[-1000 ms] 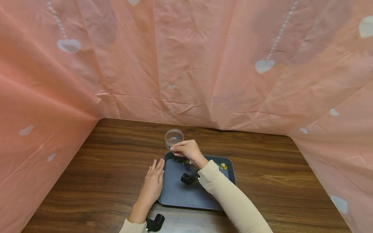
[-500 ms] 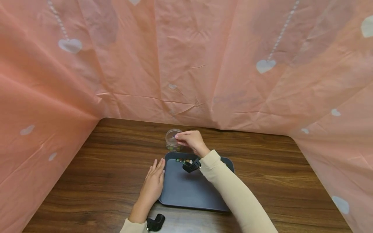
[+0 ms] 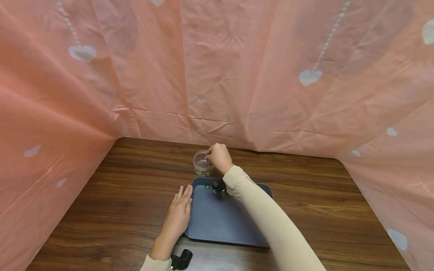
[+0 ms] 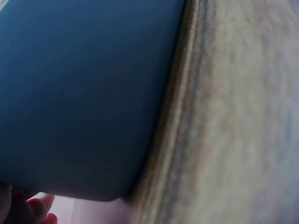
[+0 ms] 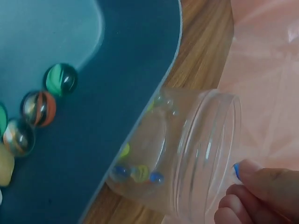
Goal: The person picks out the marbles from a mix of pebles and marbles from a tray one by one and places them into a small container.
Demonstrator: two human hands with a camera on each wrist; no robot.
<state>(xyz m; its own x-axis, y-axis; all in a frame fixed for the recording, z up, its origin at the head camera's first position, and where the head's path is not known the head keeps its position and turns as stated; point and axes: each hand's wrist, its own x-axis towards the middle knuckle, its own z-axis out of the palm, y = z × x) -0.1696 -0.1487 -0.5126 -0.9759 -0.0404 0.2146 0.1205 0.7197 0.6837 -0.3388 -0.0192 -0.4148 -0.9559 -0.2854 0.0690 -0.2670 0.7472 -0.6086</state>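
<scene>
My right hand (image 3: 220, 158) is at the rim of a clear plastic jar (image 3: 200, 153) behind the tray. Between its thumb and finger it pinches a small blue marble (image 5: 237, 171), mostly hidden by the fingertips. Inside the jar lie several marbles, among them a yellow one (image 5: 139, 173) and a blue one (image 5: 156, 177). On the dark grey tray (image 3: 217, 222) sit more glass marbles, including a green one (image 5: 61, 79) and an orange-striped one (image 5: 39, 108). My left hand (image 3: 178, 210) rests with straight fingers along the tray's left edge.
The tray and jar stand on a brown wooden table (image 3: 118, 195). Pink curtains (image 3: 217, 75) with white hearts enclose the back and both sides. A pale stone-like piece (image 5: 5, 165) lies beside the tray's marbles.
My right hand has moved back from the tray's far edge to the jar's right rim, its wrist now more upright. The left hand has stayed in place.
</scene>
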